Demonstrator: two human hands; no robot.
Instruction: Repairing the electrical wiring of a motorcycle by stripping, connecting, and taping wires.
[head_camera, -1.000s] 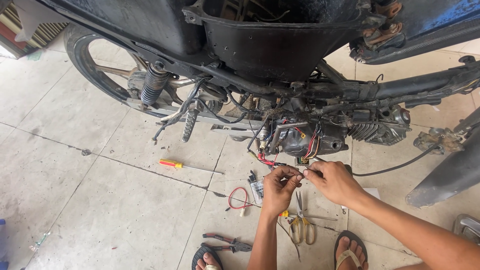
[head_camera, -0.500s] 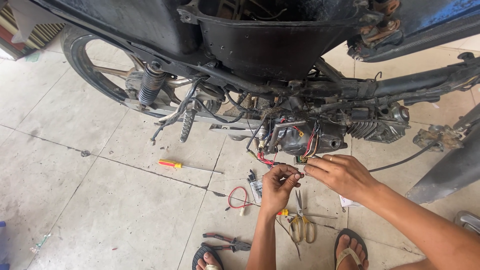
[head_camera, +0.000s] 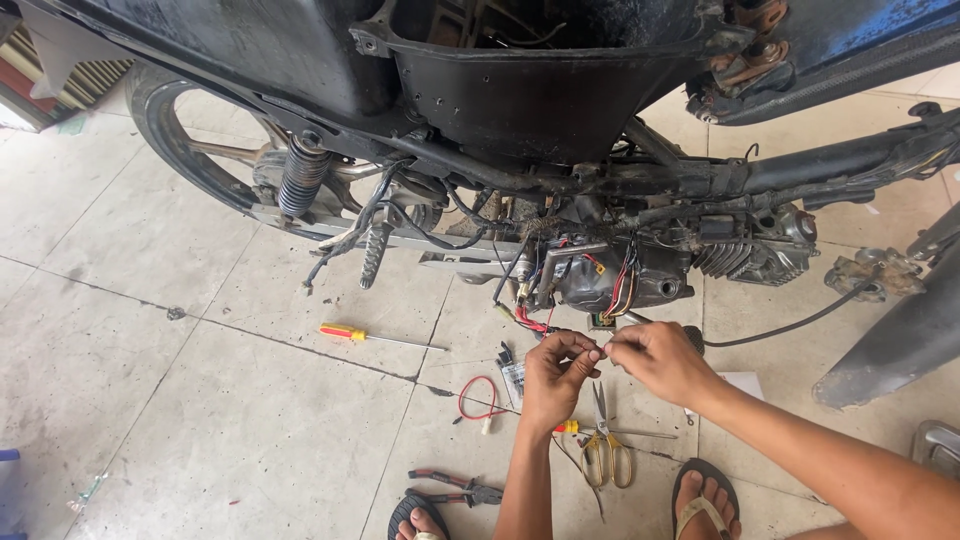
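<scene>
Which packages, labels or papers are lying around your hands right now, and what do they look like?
Small packet: on the tiles left of the left hand, flat, black and white.
White paper: on the floor behind the right hand, flat, plain.
No screens or signs.

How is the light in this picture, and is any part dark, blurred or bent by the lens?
Head view: soft, even daylight on the tiled floor, no glare; the underside of the motorcycle is deep in shadow; the left hand and right hand are sharp, though what they pinch is too small to tell; floor lines curve slightly toward the edges, a wide-lens effect.
</scene>
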